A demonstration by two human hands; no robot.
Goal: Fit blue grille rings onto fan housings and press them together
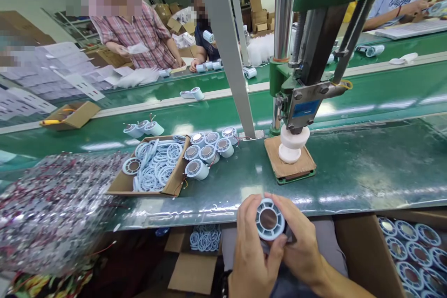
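Just past the front edge of the bench, a round light-blue housing (pixel 270 220) is held between my two hands. Its face is a slotted ring around a brown disc. My left hand (pixel 252 242) closes around its left side, thumb below. From the right, my right hand (pixel 301 238) wraps it, and the fingers behind are hidden. Beyond my hands stands a green hand press (pixel 310 79) with a white round die (pixel 290 154) on a wooden pad (pixel 270 156). Several similar housings (pixel 208 153) stand upright to the left, some with thin wires.
A cardboard tray (pixel 181 172) of light-blue rings sits left on the bench, beside bagged wired parts (pixel 52 209). An open carton (pixel 366 251) of housings is at lower right. A grey post (pixel 232 51) rises behind. Co-workers sit across the green conveyor (pixel 167 118).
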